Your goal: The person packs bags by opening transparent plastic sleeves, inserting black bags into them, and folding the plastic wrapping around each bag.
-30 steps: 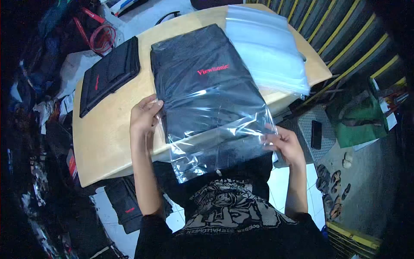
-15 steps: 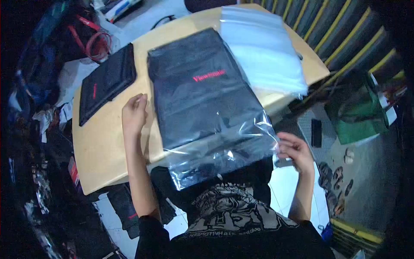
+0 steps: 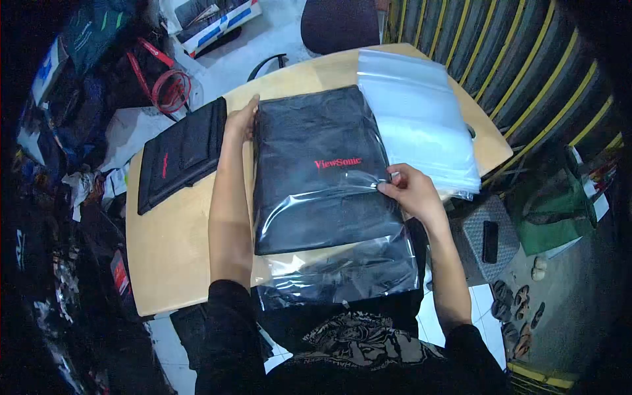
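A black fabric case (image 3: 303, 131) with red "ViewSonic" lettering lies on the table inside a clear plastic bag (image 3: 336, 273). The bag's loose end extends past the case toward my body and over the table's near edge. At the case's upper left edge, my left hand (image 3: 242, 120) is closed on the side of the bag, its fingers partly hidden. My right hand (image 3: 411, 191) pinches the plastic between thumb and fingers by the right edge, below the lettering.
Another black case (image 3: 184, 155) lies to the left on the wooden table (image 3: 178, 263). A stack of clear plastic bags (image 3: 421, 125) sits at the right. Beyond the table's right edge are a phone (image 3: 490, 241) on a grey surface and a green bag (image 3: 553, 204).
My left hand has moved up to the case's upper left edge. My right hand has moved up and inward from the bag's lower right corner. The whole view has shifted.
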{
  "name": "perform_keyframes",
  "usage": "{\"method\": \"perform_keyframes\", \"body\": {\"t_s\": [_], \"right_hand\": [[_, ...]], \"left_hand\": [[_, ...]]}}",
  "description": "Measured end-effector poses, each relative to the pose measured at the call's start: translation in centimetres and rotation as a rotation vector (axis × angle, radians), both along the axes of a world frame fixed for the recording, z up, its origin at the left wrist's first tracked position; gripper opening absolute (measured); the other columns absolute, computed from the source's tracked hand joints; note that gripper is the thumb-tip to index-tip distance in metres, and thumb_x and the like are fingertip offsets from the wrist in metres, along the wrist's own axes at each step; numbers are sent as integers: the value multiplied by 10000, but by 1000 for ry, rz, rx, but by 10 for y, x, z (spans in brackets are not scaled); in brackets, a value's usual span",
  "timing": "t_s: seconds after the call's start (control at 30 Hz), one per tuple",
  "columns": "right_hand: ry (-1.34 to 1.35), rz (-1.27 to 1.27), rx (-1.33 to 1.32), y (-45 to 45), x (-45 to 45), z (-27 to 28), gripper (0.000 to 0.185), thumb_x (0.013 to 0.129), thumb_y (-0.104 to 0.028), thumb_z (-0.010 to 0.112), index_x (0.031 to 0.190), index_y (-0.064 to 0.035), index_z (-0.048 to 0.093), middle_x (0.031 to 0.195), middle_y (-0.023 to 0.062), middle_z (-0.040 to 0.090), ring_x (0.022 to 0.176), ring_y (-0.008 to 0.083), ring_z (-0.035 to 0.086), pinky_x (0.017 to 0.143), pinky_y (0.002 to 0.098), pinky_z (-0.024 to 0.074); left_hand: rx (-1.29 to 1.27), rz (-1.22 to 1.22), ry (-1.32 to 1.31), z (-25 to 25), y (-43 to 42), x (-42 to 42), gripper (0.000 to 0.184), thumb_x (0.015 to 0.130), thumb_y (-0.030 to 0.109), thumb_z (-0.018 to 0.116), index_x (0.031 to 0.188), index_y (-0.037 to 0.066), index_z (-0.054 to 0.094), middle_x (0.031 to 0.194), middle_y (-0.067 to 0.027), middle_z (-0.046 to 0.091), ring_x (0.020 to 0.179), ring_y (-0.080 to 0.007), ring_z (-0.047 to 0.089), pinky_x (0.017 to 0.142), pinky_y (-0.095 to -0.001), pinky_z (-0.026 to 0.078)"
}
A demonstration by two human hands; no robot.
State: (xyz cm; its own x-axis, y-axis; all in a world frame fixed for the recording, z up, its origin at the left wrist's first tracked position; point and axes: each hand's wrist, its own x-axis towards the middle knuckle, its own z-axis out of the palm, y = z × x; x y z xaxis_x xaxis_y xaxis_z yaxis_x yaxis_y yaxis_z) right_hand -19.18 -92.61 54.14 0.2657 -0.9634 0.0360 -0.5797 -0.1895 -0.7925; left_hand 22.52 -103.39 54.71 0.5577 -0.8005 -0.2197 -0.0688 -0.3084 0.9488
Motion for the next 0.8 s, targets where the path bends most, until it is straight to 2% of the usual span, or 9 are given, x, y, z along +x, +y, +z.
{"method": "perform_keyframes", "body": {"t_s": [0.07,0.2,0.3,0.4,0.57,0.6,0.67,0.77,0.8], "right_hand": [[-69,6,52,3,-1,5,487,724,-260,804,1089,12,631,784,91,622,717,189,624,683,306,504],[-86,21,50,2,-2,6,460,733,-191,808,1106,5,622,803,65,604,716,145,599,685,280,501],[-122,-9,76,8,-4,8,448,749,-172,798,1122,2,622,823,64,609,722,128,587,688,273,494],[-195,30,87,5,-8,-2,447,758,-160,792,1138,-1,620,822,61,616,722,114,580,688,268,491],[-216,-11,79,7,-9,-6,426,796,-201,772,1128,23,628,853,57,648,737,100,578,697,256,491],[-203,-20,70,7,-7,-6,426,798,-201,771,1131,23,627,857,59,650,736,101,579,697,255,492],[-176,-42,51,10,-7,-3,427,802,-201,767,1137,24,626,864,62,653,735,103,579,698,255,493],[-214,-35,72,13,-9,-2,440,828,-240,743,1150,32,616,889,68,658,738,112,576,694,262,490],[-242,-41,82,15,-9,-1,446,834,-248,737,1152,38,611,895,68,658,740,114,575,693,265,489]], "left_hand": [[-86,-18,67,29,7,-18,442,783,354,772,874,-51,620,748,-81,577,587,-204,563,534,-364,499],[26,2,-5,-18,-53,33,201,814,176,714,883,9,626,751,-78,610,603,-191,571,511,-363,459],[-144,-63,534,-48,-66,54,110,802,125,679,810,48,600,693,-53,592,577,-190,540,523,-349,433],[-232,-61,653,-60,-57,65,80,803,95,636,761,73,571,699,-42,590,585,-192,532,562,-347,448],[-244,117,95,-42,-30,24,350,865,182,646,1067,-105,635,1036,-168,657,897,-236,625,752,-367,488],[-173,106,127,-35,-25,19,387,851,183,669,1096,-114,625,1082,-164,655,933,-238,625,784,-361,483],[-408,-77,-12,-60,-35,36,280,845,157,700,982,-74,622,927,-129,654,751,-207,617,662,-347,497],[-347,54,328,-66,-30,44,377,804,160,715,1060,-106,641,1056,-164,671,929,-252,631,814,-338,480],[-343,33,274,-62,-27,41,385,806,158,719,1064,-113,627,1050,-164,666,916,-248,636,803,-340,489]]}}
